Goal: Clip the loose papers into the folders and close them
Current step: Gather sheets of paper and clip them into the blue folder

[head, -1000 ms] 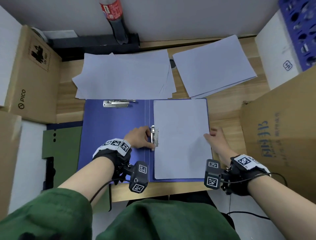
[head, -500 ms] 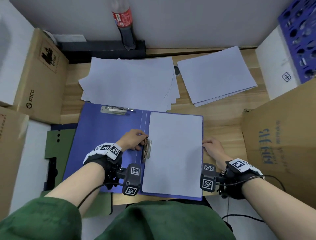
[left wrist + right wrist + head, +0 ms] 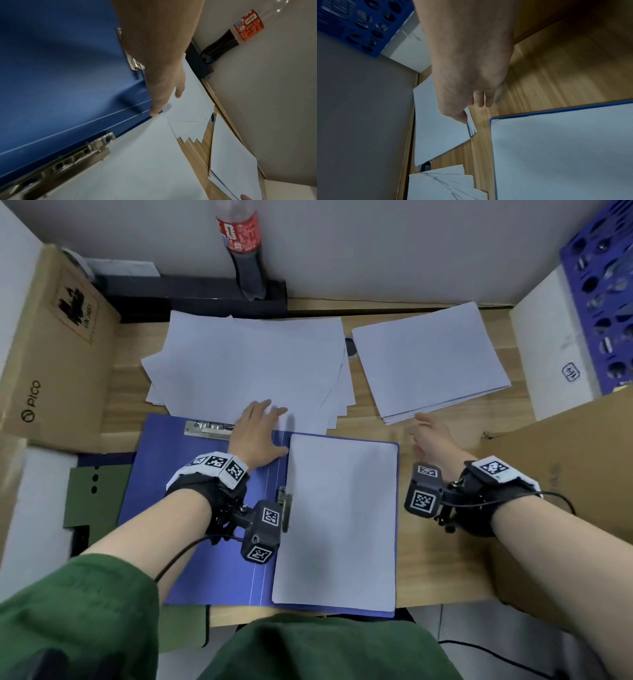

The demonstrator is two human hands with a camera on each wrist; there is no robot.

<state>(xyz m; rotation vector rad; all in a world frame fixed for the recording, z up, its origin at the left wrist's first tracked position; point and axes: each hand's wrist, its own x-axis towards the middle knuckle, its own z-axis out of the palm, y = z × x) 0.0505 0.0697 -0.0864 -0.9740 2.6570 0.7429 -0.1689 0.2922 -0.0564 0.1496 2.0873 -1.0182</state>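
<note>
A blue folder [image 3: 191, 508] lies open on the wooden desk. A white sheet [image 3: 339, 518] lies on its right half, under the metal spine clip [image 3: 286, 508]. A second clip [image 3: 209, 429] sits at the top of the left cover. My left hand [image 3: 263, 419] lies flat, its straight fingers [image 3: 179, 92] on the near edge of a fanned pile of loose papers [image 3: 246, 364]. My right hand [image 3: 424, 426] reaches to the near corner of a neat paper stack [image 3: 428, 357]. Its thumb [image 3: 462, 117] touches that corner and the fingers are straight. Neither hand holds anything.
Cardboard boxes stand at the left [image 3: 58, 347] and right [image 3: 565, 474]. A cola bottle [image 3: 245, 251] stands at the back wall. A white box [image 3: 548, 344] and a blue crate [image 3: 603, 285] fill the far right. A green folder [image 3: 92, 498] lies left of the blue one.
My left hand left the spine clip and moved forward onto the fanned papers. My right hand left the folder's right edge and moved forward to the neat stack.
</note>
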